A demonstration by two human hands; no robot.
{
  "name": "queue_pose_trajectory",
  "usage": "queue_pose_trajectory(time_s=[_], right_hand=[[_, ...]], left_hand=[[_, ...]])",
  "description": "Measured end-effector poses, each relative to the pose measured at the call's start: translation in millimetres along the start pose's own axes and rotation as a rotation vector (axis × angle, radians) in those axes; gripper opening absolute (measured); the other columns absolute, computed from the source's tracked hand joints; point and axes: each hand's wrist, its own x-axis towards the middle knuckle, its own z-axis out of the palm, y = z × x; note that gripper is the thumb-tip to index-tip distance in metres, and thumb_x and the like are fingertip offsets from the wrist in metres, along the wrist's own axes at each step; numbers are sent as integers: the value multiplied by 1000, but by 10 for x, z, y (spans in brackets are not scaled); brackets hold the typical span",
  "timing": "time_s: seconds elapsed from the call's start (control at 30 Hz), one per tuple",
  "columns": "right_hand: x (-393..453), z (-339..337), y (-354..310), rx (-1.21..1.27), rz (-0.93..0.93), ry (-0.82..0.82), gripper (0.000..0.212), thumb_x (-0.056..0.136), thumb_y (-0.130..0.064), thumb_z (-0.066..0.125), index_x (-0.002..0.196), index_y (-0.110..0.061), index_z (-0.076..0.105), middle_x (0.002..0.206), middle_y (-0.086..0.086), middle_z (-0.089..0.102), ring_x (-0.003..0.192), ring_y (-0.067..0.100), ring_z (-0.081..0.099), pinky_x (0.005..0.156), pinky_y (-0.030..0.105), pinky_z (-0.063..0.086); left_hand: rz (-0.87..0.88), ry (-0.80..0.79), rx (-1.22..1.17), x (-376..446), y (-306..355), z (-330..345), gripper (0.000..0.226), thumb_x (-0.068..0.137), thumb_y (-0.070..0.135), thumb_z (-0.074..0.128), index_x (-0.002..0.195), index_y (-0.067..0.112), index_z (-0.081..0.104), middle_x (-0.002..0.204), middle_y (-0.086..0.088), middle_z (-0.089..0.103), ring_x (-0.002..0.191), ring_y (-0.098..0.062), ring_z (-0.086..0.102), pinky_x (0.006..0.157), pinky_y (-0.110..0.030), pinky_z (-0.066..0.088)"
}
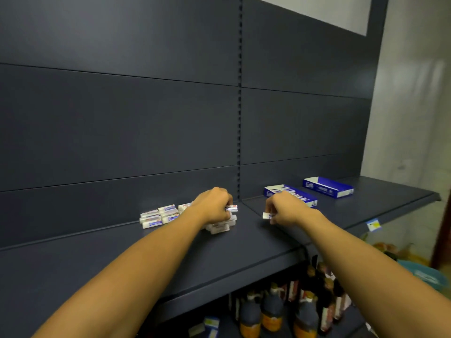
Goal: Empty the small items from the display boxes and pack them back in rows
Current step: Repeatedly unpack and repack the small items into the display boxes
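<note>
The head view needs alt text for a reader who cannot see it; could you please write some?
Two bare hands work on a dark shelf: the left hand grips a small packet from a loose pile, the right hand holds another beside two blue display boxes. Bottles stand below.

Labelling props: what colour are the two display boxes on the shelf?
Blue with white print, both cardboard display boxes; head view.

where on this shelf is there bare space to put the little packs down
Bare shelf runs along the front edge, left of and in front of the loose pile. A narrow gap lies between the left hand and right hand. Crowded: the pile and the two blue boxes.
</note>
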Motion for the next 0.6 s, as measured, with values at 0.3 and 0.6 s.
queue_pose_trajectory(time_s=[0.3,0.6], right_hand=[[-577,-123,1057,6,26,13,20,79,-22,79,97,-24,70,107,2,65,95,20,61,80,36,55],[-790,-169,1720,-19,-11,-32,20,82,-23,78,100,-20,68,105,3,63,92,20,62,80,34,56]], left_hand=[[-38,-13,-86,427,1131,133,20,81,26,67,101,21,70,104,-1,62,87,-23,61,72,-35,53],[-36,-30,-84,722,1832,272,25,86,27,68,109,18,67,110,-3,64,92,-22,61,79,-39,57]])
